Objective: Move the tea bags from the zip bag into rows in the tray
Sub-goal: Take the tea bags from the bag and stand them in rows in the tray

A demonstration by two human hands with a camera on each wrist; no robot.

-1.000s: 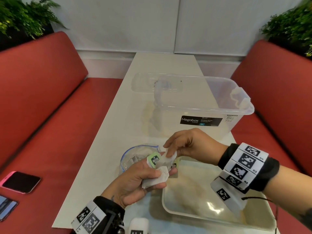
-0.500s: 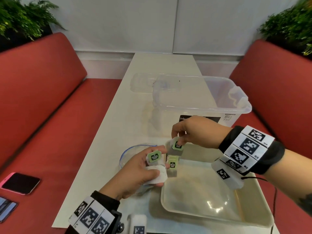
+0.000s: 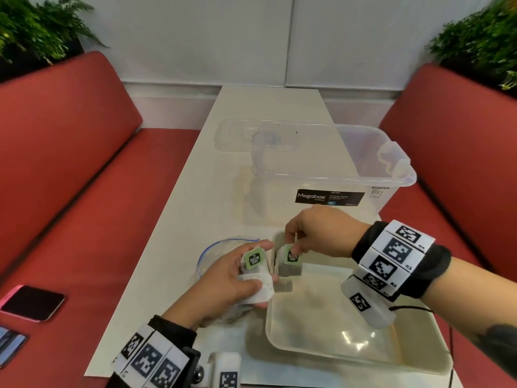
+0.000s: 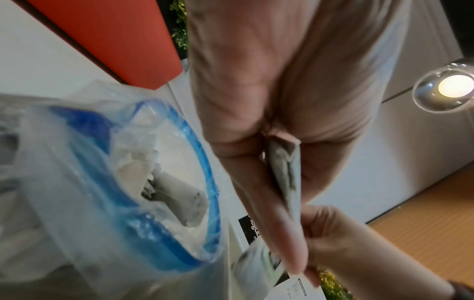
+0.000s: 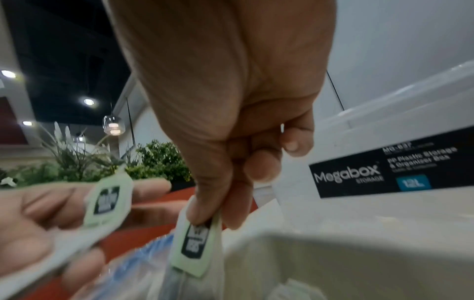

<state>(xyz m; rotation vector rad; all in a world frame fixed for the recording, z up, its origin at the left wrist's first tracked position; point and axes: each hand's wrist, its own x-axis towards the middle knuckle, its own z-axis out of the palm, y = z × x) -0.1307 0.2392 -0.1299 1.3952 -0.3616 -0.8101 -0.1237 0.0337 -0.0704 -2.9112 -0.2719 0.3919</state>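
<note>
Red bench seats (image 3: pixel 70 169) flank the long white table (image 3: pixel 212 175) where we work. At its middle stands a clear Megabox storage box (image 3: pixel 330 175), with its lid (image 3: pixel 237 134) lying flat behind it. Nearer to us sits the shallow translucent tray (image 3: pixel 349 326), just in front of the box. To the tray's left lies the zip bag (image 3: pixel 221 256), its blue-rimmed mouth open, and the left wrist view shows more tea bags (image 4: pixel 177 194) inside it. Our left hand (image 3: pixel 237 278) hovers over the zip bag, fingers curled around a small stack of tea bags (image 3: pixel 256 281) with a green tag on top. Our right hand (image 3: pixel 316 233) pinches one tea bag (image 3: pixel 291 261) by its green tag at the tray's far left corner, where it stands upright against others already placed. Two phones (image 3: pixel 32 302) rest on the left seat.
</note>
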